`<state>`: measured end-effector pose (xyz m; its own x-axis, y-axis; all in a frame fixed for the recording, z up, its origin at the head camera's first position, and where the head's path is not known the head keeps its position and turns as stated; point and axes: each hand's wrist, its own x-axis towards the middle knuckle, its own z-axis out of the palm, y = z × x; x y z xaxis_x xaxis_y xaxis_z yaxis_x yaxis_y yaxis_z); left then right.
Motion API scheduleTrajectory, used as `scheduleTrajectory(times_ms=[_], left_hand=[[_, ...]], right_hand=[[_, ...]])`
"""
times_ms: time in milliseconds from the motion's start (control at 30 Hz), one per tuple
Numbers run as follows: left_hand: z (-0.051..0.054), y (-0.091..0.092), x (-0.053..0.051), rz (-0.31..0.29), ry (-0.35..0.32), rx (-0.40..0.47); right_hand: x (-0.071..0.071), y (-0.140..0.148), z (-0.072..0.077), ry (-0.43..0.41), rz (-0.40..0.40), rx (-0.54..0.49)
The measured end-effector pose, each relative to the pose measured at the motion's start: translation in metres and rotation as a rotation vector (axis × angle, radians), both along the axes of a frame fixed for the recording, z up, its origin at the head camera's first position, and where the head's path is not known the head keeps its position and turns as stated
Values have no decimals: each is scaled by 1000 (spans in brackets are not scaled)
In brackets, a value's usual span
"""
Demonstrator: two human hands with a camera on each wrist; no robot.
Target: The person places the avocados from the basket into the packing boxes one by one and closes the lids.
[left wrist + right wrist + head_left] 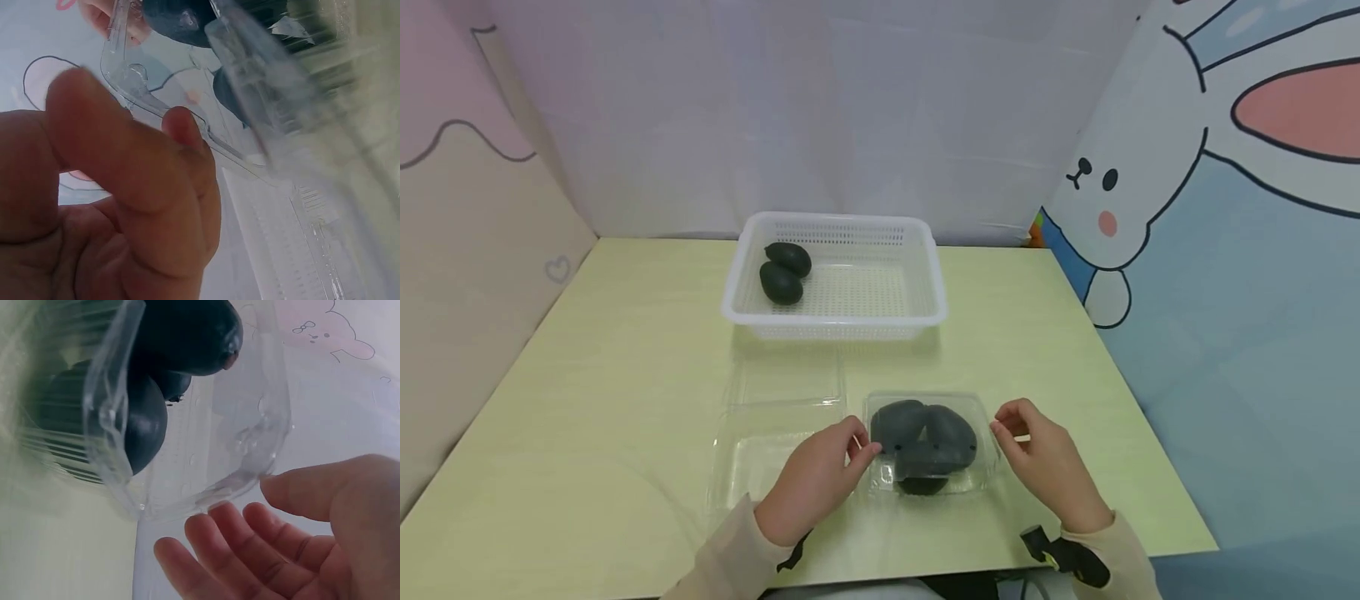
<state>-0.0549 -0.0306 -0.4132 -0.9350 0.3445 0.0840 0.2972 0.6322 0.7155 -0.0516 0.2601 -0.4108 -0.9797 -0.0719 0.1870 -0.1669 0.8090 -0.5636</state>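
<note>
A clear plastic clamshell box [981, 475] sits near the table's front edge, several dark oval fruits [951, 437] that look like avocados inside it. In the wrist views its lid and base edges stand apart. My left hand [823, 475] is at the box's left side, fingers loosely bent; one fingertip [181, 122] overlaps the rim in the left wrist view. At the right side, my right hand [1045, 458] has relaxed fingers, and its thumb tip [272, 487] lies at the box's corner. Firm contact cannot be made out for either hand.
Behind the box stands a white perforated basket [835, 321] with two more dark fruits [781, 283] at its left end. Another clear plastic box [748, 467] lies open on the yellow table [587, 400], left of the filled one and partly behind my left hand.
</note>
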Motion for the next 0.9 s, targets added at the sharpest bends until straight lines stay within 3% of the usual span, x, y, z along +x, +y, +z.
scheduleTrajectory(times_ms=[267,433,600,900], left_hand=[[-7,-1,10,-20,41,-61],[-13,0,13,4,15,-61],[-20,3,14,26,29,-68],[-19,11,16,69,70,-185]], right_hand=[[10,-2,-8,-52,-7,2],[16,-2,-11,-77,-10,-9],[21,-2,-14,-109,-14,-25],[27,-1,-19,-301,-56,-30]])
